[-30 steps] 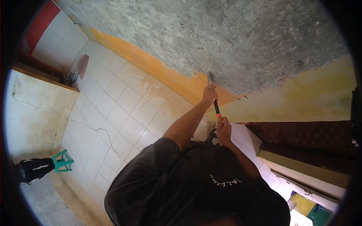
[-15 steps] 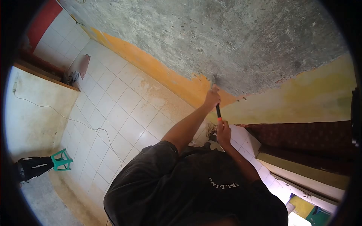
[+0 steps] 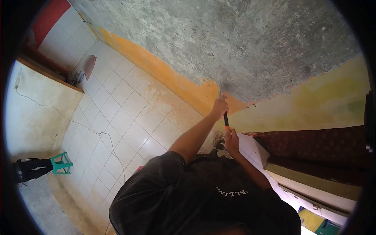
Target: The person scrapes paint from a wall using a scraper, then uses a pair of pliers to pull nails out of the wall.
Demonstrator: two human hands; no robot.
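Observation:
A long tool with a black and orange-red handle [image 3: 226,120] reaches toward the wall. Its upper end meets the edge between bare grey plaster [image 3: 235,47] and orange paint [image 3: 209,92]; the tip is too blurred to make out. Around the tool's upper part, close to the wall, my left hand [image 3: 220,106] is closed. Lower down, my right hand [image 3: 232,141] grips the end of the handle.
White floor tiles [image 3: 121,98] stretch along the wall, with a thin cable [image 3: 84,126] across them. A green stool [image 3: 61,163] stands at the left beside a black item [image 3: 35,170]. Dark red cloth [image 3: 309,145] lies at the right.
Both hands and the tool have shifted slightly down in the view, still in the same grip. The wall and stool also sit a little differently as the camera has moved.

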